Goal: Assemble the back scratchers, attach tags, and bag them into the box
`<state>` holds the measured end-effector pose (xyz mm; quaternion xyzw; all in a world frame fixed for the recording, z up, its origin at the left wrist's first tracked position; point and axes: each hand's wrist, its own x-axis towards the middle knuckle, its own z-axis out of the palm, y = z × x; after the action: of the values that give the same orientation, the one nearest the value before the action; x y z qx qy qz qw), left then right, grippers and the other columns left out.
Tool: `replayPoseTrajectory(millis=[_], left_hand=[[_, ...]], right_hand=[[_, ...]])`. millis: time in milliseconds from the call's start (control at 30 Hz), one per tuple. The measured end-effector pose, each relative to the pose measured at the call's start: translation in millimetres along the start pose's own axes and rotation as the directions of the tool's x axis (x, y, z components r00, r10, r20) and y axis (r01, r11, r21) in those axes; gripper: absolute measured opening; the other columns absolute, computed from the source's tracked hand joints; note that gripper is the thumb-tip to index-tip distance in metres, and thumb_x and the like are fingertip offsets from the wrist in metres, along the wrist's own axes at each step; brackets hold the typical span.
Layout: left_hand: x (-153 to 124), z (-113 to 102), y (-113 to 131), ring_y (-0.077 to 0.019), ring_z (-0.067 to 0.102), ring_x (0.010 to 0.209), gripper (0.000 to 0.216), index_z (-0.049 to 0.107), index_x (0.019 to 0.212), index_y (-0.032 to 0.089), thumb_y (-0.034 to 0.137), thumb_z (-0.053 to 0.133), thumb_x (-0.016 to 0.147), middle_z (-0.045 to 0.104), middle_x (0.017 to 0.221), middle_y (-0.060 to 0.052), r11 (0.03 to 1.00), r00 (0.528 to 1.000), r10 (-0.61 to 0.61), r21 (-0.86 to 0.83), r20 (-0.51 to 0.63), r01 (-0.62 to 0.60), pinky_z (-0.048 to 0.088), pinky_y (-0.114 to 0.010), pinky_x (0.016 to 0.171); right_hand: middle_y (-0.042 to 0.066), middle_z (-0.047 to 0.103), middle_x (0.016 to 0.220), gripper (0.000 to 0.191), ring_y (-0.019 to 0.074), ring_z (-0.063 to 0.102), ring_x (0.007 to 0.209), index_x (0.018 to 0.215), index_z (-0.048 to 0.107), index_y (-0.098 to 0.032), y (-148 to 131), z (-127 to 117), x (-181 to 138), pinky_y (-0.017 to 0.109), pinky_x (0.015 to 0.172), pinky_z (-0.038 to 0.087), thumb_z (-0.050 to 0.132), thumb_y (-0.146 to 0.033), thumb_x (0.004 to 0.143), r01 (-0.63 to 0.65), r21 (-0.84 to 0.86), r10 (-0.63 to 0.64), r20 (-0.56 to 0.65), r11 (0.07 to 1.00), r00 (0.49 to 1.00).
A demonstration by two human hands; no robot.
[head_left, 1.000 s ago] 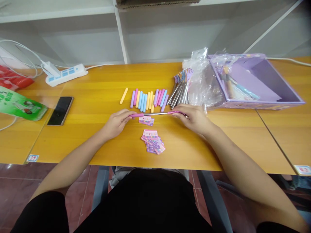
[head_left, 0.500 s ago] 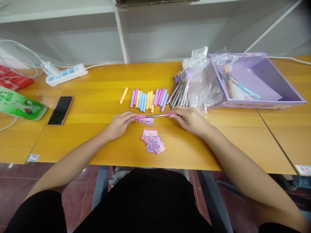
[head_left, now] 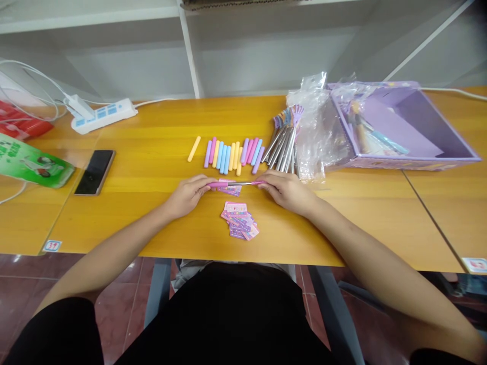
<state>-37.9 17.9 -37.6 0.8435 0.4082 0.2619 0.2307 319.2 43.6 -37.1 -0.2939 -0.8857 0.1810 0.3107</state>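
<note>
My left hand [head_left: 188,194] pinches a pink cap [head_left: 217,184] at the left end of a thin metal rod [head_left: 243,183]. My right hand [head_left: 286,191] is closed on the rod's right, pink end. The rod lies level just above the yellow table [head_left: 160,152], over a small pink card [head_left: 230,190]. A heap of pink and purple cards [head_left: 240,226] lies nearer to me. Behind the rod is a row of pastel caps [head_left: 232,153] and a bundle of metal rods [head_left: 282,144] with coloured tops.
A crumpled clear plastic bag [head_left: 317,126] and an open purple box [head_left: 403,129] sit at the right. A black phone [head_left: 95,171], a green packet [head_left: 32,165], a red packet [head_left: 19,124] and a white power strip [head_left: 101,114] with cables are at the left. White shelving stands behind.
My right hand has slid left along the rod toward the left hand, so less bare metal shows between them. The left hand has stayed almost still.
</note>
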Motion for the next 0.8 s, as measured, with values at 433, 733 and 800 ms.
replayPoseTrajectory(millis=[433,733,800], left_hand=[[-0.1,1.8,-0.6,-0.0217,0.073,0.111,0.035,0.071,0.139,0.019,0.028,0.047,0.116,0.076,0.121,-0.01,1.0,1.0,0.015,0.018,0.027,-0.016,0.059,-0.037,0.101],[0.5,3.6,-0.8,-0.0212,0.071,0.106,0.034,0.072,0.137,0.021,0.029,0.046,0.117,0.075,0.115,-0.009,0.999,0.999,0.038,0.022,0.019,-0.039,0.058,-0.037,0.097],[1.4,4.6,0.2,-0.0212,0.071,0.104,0.034,0.072,0.137,0.021,0.029,0.046,0.117,0.075,0.114,-0.009,0.999,0.999,0.04,0.017,0.021,-0.041,0.057,-0.036,0.096]], right_hand=[[0.013,0.08,0.113,0.025,0.0262,0.077,0.107,0.119,0.076,-0.021,-6.8,7.7,2.4,0.042,0.096,0.065,0.052,-0.026,0.114,0.001,0.012,-0.001,0.004,1.0,1.0],[0.013,0.079,0.113,0.026,0.0268,0.077,0.108,0.119,0.077,-0.02,-8.0,14.2,3.3,0.043,0.096,0.065,0.052,-0.026,0.114,0.008,0.004,-0.008,-0.003,1.0,1.0],[0.013,0.079,0.114,0.027,0.0272,0.076,0.109,0.12,0.077,-0.02,-8.3,15.1,3.2,0.044,0.098,0.064,0.052,-0.026,0.114,-0.002,0.012,0.002,0.002,1.0,1.0]])
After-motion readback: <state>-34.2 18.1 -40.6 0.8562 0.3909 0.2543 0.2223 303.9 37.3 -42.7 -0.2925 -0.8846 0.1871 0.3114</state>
